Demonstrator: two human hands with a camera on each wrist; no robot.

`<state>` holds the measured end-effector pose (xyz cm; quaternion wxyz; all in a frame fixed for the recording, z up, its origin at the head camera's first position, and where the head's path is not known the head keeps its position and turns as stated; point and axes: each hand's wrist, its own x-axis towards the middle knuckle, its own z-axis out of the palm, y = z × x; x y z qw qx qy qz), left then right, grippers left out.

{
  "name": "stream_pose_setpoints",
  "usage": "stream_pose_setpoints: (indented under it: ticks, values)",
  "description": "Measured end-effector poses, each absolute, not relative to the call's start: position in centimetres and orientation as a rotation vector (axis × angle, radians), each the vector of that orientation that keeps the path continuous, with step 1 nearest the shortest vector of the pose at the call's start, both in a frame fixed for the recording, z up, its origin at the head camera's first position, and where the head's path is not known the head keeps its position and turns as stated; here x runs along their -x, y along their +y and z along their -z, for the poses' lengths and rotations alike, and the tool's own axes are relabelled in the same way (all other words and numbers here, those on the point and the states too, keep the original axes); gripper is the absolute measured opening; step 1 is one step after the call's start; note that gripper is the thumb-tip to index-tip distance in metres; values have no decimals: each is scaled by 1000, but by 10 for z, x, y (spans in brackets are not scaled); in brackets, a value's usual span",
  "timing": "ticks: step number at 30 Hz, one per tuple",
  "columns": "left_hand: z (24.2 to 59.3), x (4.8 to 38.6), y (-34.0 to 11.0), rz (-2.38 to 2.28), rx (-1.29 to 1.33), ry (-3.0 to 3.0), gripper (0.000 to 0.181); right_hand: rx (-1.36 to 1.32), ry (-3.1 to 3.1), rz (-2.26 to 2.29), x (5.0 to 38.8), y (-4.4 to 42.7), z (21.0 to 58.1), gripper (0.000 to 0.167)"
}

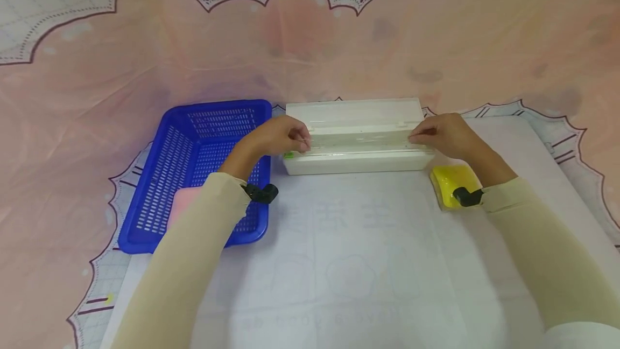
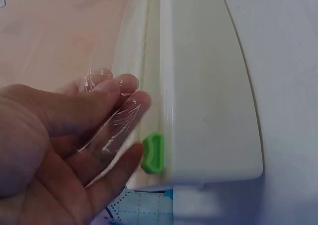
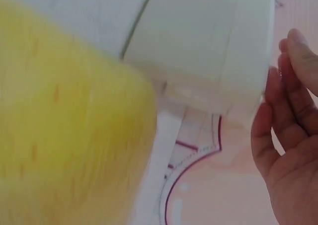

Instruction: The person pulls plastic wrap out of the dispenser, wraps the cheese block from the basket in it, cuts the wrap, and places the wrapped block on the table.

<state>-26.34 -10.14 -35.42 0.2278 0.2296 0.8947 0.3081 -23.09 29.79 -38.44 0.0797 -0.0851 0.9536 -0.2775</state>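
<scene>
A white cling film dispenser lies lengthwise before me with its lid raised. At its left end my left hand pinches clear cling film between thumb and fingers; the film crinkles over the fingertips in the left wrist view. A green slider cutter sits at that end, by the little finger. My right hand has thumb and fingertips together at the dispenser's right end, pinching the film's other side. Just below the right wrist lies a glossy yellow block, large and blurred in the right wrist view.
On the left stands a blue perforated basket, partly behind the left forearm, with a pink item in it. A white sheet covers the tabletop. Behind the dispenser rises a pinkish patterned cloth.
</scene>
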Motion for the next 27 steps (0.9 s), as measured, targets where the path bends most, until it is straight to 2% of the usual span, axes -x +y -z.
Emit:
stream_pose_setpoints:
  ticks: [5,13,20,27]
  values:
    - [350,260,-111,-947,-574,2535,15,260,2799,821,229,308,377,29]
    - [345,253,-116,-1016,-599,2538,18,287,2748,1050,212,311,373,40]
    - [347,249,-114,-1185,-577,2442,12,227,2730,1145,202,313,375,38]
    - [349,246,-120,-1238,-486,2434,23,228,2637,1318,198,310,376,34]
